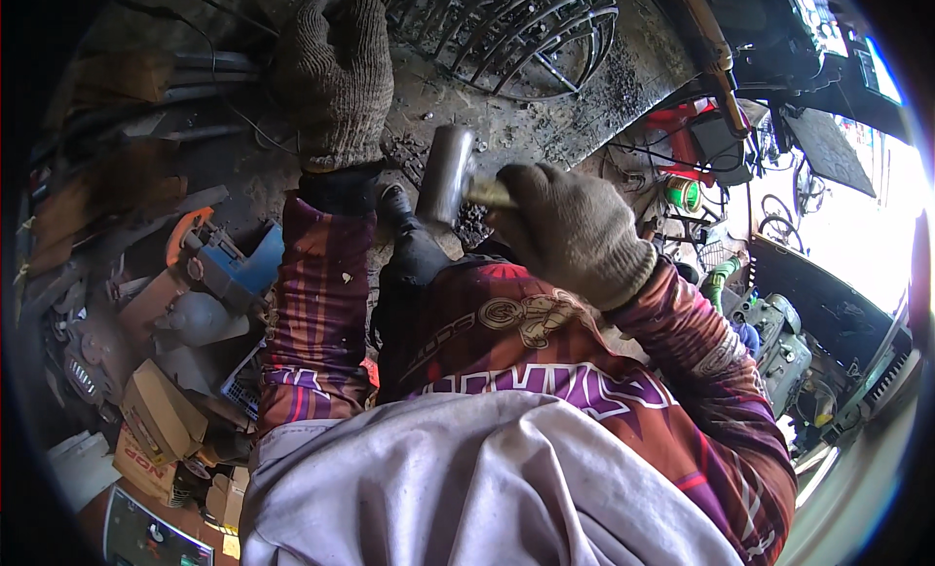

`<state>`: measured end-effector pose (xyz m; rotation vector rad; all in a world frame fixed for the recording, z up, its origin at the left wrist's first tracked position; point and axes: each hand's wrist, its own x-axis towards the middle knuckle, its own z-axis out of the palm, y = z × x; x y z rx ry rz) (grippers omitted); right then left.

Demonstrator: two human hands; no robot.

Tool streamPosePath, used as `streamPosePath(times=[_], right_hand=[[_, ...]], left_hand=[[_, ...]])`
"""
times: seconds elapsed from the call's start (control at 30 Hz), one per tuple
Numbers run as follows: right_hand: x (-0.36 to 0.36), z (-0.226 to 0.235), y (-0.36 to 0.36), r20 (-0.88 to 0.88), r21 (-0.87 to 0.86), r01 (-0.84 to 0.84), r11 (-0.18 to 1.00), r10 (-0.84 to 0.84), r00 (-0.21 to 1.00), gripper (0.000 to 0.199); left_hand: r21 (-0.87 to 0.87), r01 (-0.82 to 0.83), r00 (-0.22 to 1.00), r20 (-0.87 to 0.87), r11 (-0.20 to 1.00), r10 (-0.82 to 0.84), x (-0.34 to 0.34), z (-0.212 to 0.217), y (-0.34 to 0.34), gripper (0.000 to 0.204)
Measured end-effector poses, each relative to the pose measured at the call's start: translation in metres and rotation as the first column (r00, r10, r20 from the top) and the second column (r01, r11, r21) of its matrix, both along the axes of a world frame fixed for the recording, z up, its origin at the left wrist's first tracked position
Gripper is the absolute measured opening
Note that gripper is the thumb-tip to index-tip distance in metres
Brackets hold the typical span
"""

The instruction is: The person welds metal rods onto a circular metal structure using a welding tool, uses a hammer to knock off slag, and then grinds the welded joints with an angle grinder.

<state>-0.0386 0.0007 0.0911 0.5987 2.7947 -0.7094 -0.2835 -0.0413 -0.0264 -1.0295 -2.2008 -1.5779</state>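
Down at the far left, cardboard boxes (161,415) and a blue and orange power tool (219,259) lie in a clutter of metal scrap beside the person. Just right of these, the left hand (336,74), in a dark knitted glove, reaches up and rests palm down on the sooty, grit-strewn table (545,128); its fingers are curled and whether they clasp anything cannot be told. Between the two hands a short grey metal cylinder (446,176) stands tilted on the table, near a wire grille (516,30) lying further back. The right hand (570,230), in a pale knitted glove, has its grip closed around a yellowish handle (487,191) that meets the cylinder's side. Farther right lie a red tool (672,128), a green-banded roll (684,194) and a grey engine (779,347).
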Motion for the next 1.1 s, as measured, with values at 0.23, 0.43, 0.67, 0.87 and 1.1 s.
streamPosePath(times=[0.23,0.43,0.67,0.87,1.1], right_hand=[[0.011,-0.030,0.030,0.084,0.113,0.085,0.990,-0.095,0.992,0.030],[0.013,-0.019,0.019,0.095,0.114,-0.046,0.992,0.035,0.995,0.036],[0.007,-0.016,0.038,0.092,0.146,0.010,0.989,-0.023,0.995,0.034],[0.006,-0.006,0.031,0.136,0.125,-0.188,0.974,0.171,0.976,0.036],[0.004,-0.026,0.056,0.044,0.185,0.009,0.983,-0.017,0.999,0.041]], left_hand=[[0.092,0.022,1.000,-0.014,0.996,-0.021,0.003,0.001,0.003,0.033],[0.042,0.016,0.998,0.054,0.999,-0.018,0.001,-0.001,0.005,0.035],[0.071,0.019,0.995,0.098,0.997,-0.026,0.004,0.001,0.004,0.035],[-0.016,-0.010,0.994,0.107,1.000,0.012,-0.001,-0.003,0.006,0.033],[0.132,0.073,0.995,0.062,0.989,-0.082,-0.004,-0.005,0.009,0.030]])
